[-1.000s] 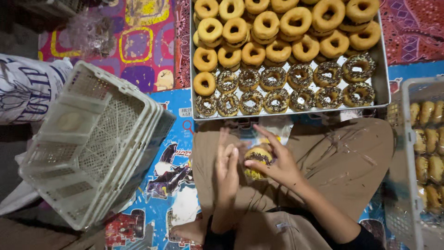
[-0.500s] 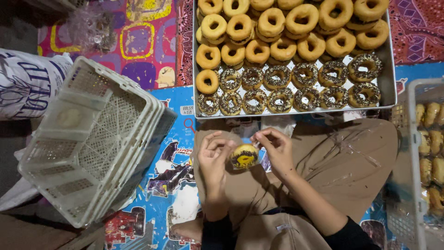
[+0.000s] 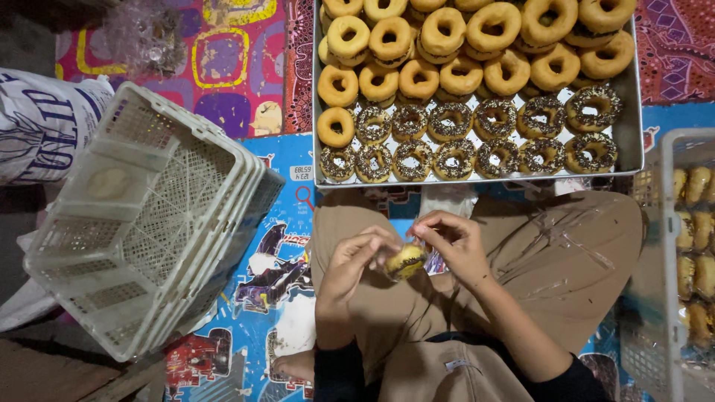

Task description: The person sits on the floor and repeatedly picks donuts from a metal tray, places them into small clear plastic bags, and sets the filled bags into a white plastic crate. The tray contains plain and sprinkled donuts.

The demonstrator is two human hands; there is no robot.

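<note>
Yellow doughnut [image 3: 405,261] pinched between fingers [image 3: 378,247].

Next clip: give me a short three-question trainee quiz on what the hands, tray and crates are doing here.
1. True or false: the left hand and right hand both hold the wrapped doughnut over the person's lap.
2. Which doughnuts lie in the metal tray rows nearest the person? A) plain doughnuts B) sprinkle-topped chocolate doughnuts C) none
3. Fill in: the stack of white plastic crates lies tipped on the person's ____ side.

Key:
1. True; both hands pinch it between their fingers.
2. B; the plain doughnuts fill the far rows.
3. Left.
</note>
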